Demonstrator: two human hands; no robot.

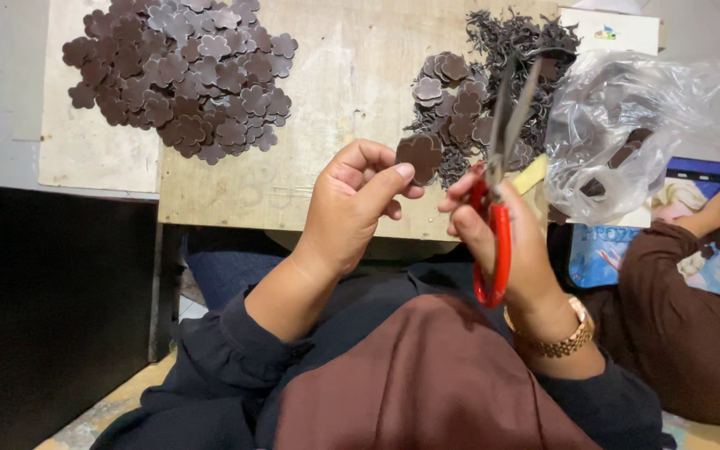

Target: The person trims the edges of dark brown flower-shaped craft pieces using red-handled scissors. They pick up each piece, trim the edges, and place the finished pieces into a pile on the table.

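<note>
I see my left hand (352,204) pinching a dark brown flower-shaped leather cutout (420,157), right hand (502,242) gripping open red-handled scissors (497,192).

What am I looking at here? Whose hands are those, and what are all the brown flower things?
The camera sits on a person's head and looks down, so these are that person's own hands. The left hand pinches one brown flower-shaped piece. The right hand holds red-handled scissors, blades pointing up. On the wooden board lie a big pile of cut flower shapes, a smaller pile with dark trimmings, and a clear plastic bag. At the right edge another person's arm in a brown sleeve shows.
</note>
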